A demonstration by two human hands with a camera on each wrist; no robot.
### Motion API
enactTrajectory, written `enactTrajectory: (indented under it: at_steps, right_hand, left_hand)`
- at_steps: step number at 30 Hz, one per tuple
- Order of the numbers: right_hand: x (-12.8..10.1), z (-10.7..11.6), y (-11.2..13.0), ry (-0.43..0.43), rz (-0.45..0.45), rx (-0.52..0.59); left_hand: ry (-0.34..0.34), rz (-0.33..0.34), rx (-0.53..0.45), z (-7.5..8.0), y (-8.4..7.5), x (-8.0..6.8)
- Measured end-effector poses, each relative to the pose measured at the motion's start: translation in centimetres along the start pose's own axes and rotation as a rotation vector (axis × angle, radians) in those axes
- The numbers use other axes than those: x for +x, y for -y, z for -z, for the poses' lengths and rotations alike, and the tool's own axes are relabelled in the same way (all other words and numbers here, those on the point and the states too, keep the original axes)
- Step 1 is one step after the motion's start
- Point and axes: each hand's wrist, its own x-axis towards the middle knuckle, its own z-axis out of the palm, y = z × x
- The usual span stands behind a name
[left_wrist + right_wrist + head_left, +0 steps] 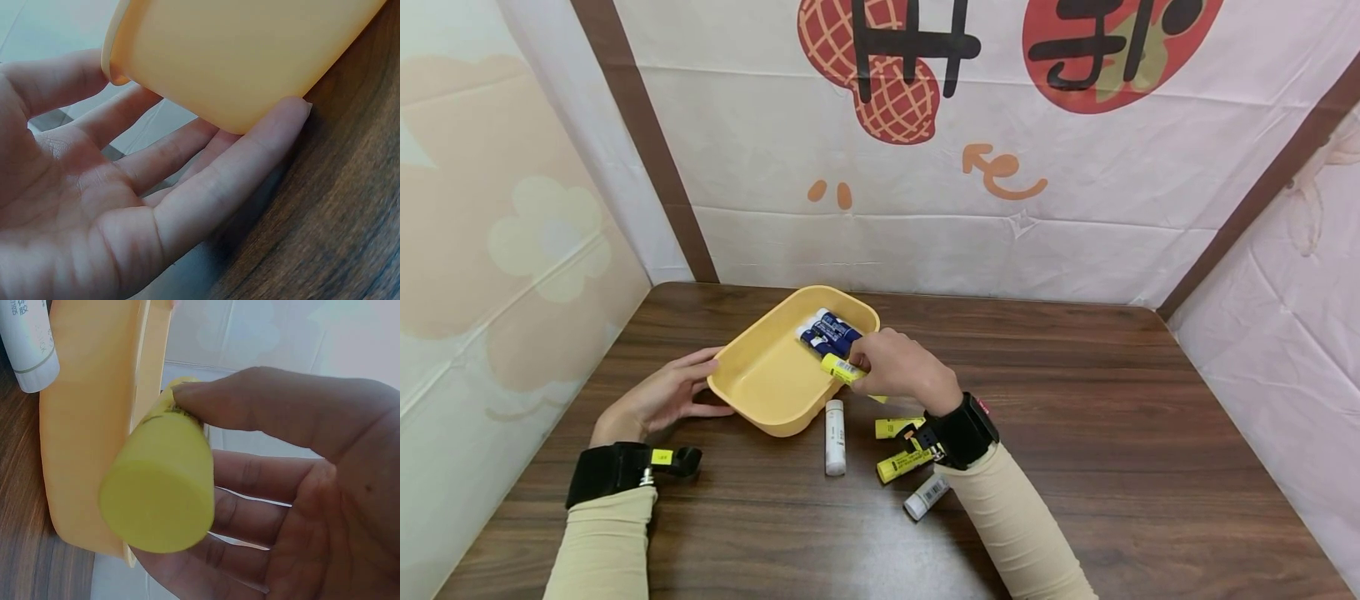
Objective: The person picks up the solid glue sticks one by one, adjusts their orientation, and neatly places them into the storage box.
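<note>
A yellow plastic bin (767, 379) stands on the table, with blue-and-white glue sticks (827, 333) lying inside at its far right. My right hand (904, 367) pinches a yellow glue stick (841, 368) over the bin's right rim. In the right wrist view, the round end of that yellow glue stick (156, 500) faces the camera, with thumb and fingers on its sides. At the bin's left end, my left hand (670, 392) touches the wall with fairly straight, spread fingers. In the left wrist view, fingers (219, 181) reach along the bin's outer wall (231, 62).
A white glue stick (835, 437) lies just in front of the bin. Two yellow glue sticks (897, 467) and a grey-white one (927, 497) lie near my right wrist, partly covered by it. Printed cloth walls (925, 250) border the wooden table (1075, 417).
</note>
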Motion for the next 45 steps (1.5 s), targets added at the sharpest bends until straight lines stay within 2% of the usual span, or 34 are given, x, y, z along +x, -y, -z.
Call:
enactTrajectory:
  at_steps: [23, 31, 45]
  right_hand:
    - [0.6, -0.1, 0.8, 0.009, 0.015, -0.002]
    - [0.8, -0.2, 0.9, 0.007, 0.008, -0.008]
    - [1.5, 0.1, 1.0, -0.029, 0.022, -0.026]
  left_hand:
    - [0.017, -0.009, -0.029, 0.1, 0.2, -0.1]
    - [0.011, -0.005, -0.01, 0.1, 0.1, 0.0]
    - [0.022, -0.011, -0.023, 0.2, 0.1, 0.0]
